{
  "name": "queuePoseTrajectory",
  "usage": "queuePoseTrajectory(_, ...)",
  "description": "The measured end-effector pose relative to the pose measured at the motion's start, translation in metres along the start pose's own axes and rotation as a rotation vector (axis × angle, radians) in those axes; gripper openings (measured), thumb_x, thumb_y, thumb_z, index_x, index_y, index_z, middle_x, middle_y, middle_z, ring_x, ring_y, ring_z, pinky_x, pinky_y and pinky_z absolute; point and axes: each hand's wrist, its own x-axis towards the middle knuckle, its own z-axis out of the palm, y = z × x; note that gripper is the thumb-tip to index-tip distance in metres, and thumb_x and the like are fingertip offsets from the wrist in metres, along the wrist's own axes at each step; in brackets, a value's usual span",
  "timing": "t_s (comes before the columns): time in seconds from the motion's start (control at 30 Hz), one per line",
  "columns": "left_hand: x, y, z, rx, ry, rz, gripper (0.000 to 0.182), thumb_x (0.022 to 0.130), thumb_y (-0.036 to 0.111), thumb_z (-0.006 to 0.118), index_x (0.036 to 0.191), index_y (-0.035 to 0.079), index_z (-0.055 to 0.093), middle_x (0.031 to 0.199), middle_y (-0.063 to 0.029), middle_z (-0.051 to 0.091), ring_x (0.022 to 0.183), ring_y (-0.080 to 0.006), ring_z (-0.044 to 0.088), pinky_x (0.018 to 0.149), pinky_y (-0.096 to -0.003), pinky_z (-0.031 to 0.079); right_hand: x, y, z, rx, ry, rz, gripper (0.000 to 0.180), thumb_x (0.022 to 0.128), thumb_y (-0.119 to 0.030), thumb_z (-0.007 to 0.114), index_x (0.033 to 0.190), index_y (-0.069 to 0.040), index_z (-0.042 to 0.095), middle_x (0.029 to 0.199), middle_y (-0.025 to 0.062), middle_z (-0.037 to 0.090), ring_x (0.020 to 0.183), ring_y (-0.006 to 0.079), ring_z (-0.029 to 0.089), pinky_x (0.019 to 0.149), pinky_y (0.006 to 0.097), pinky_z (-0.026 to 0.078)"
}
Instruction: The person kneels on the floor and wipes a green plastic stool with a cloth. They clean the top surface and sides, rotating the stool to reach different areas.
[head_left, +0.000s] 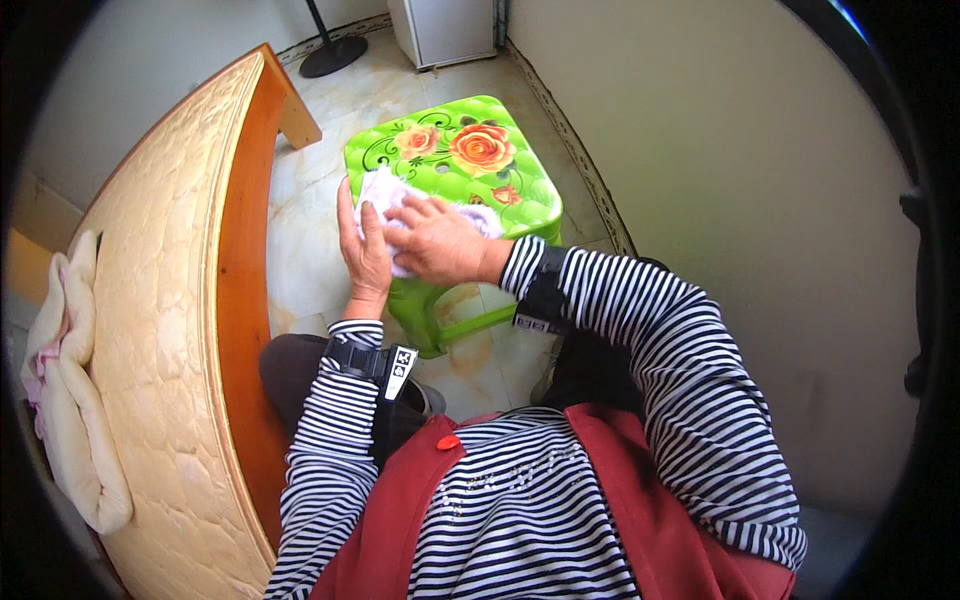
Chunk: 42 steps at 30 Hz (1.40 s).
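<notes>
A pale lilac, fluffy cloth (384, 187) lies bunched over the near left part of a green plastic stool (529, 187). The stool's seat is printed with orange roses and dark scrolls. At the seat's left edge, my left hand (365, 255) has the cloth's edge between its thumb and fingers. My right hand (442, 244) rests palm down on the cloth, fingers spread and pointing left. Part of the cloth shows beyond its knuckles; the portion under the palm is hidden. Both hands are close together, with the left thumb near the right fingertips.
A bed with a quilted gold cover (165, 300) and wooden side rail (251, 225) runs along the left. Rolled cream bedding (86, 442) lies on it. A plain wall (675, 150) borders the right. Farther off are a black round stand base (334, 56) and a white cabinet (450, 30).
</notes>
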Motion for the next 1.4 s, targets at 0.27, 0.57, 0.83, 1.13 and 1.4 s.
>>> queuePoseTrajectory(0.27,0.000,-0.002,-0.009,0.605,-0.224,0.199,0.049,0.095,0.036,0.044,0.125,-0.003,0.049,0.130,-0.0253,0.047,0.123,-0.0404,0.041,0.105,-0.0420,0.029,-0.055,0.032,-0.050,-0.023,0.015,0.018,0.052,0.075,-0.017,0.063,0.125,-0.016,0.052,0.106,0.0097,0.057,0.099,0.0279,0.056,0.080,0.0418,0.045)
queuePoseTrajectory(0.57,0.000,-0.004,-0.012,0.651,-0.256,0.170,0.044,0.093,0.040,0.049,0.113,0.002,0.061,0.127,-0.0227,0.052,0.125,-0.0381,0.039,0.107,-0.0434,0.027,-0.106,0.071,-0.055,0.134,0.527,0.563,0.036,0.084,-0.019,0.060,0.118,-0.006,0.055,0.115,0.0174,0.056,0.109,0.0318,0.052,0.094,0.0394,0.040)
queuePoseTrajectory(0.83,0.006,-0.008,-0.010,0.465,-0.172,0.014,0.040,0.092,0.036,0.052,0.115,0.004,0.061,0.134,-0.0240,0.044,0.124,-0.0339,0.042,0.104,-0.0374,0.031,-0.097,0.081,-0.023,0.696,1.083,1.153,0.035,0.089,-0.022,0.051,0.113,0.003,0.058,0.097,0.0139,0.065,0.087,0.0202,0.059,0.080,0.0324,0.046)
queuePoseTrajectory(1.13,-0.027,0.001,0.002,0.515,-0.219,0.043,0.059,0.086,0.039,0.059,0.129,0.001,0.047,0.139,-0.0283,0.032,0.134,-0.0386,0.023,0.109,-0.0533,0.007,-0.060,0.115,-0.011,0.472,1.121,1.101,0.037,0.083,-0.026,0.055,0.111,-0.002,0.059,0.101,0.0230,0.063,0.095,0.0364,0.060,0.084,0.0399,0.046)
queuePoseTrajectory(1.4,-0.028,0.008,0.011,1.240,-0.390,0.260,0.046,0.093,0.038,0.045,0.136,0.023,0.043,0.148,-0.0152,0.026,0.136,-0.0415,0.017,0.104,-0.0646,0.011,-0.055,0.067,0.029,0.193,1.115,0.816,0.041,0.080,-0.007,0.056,0.121,-0.001,0.051,0.125,0.0233,0.047,0.118,0.0388,0.043,0.103,0.0428,0.033)
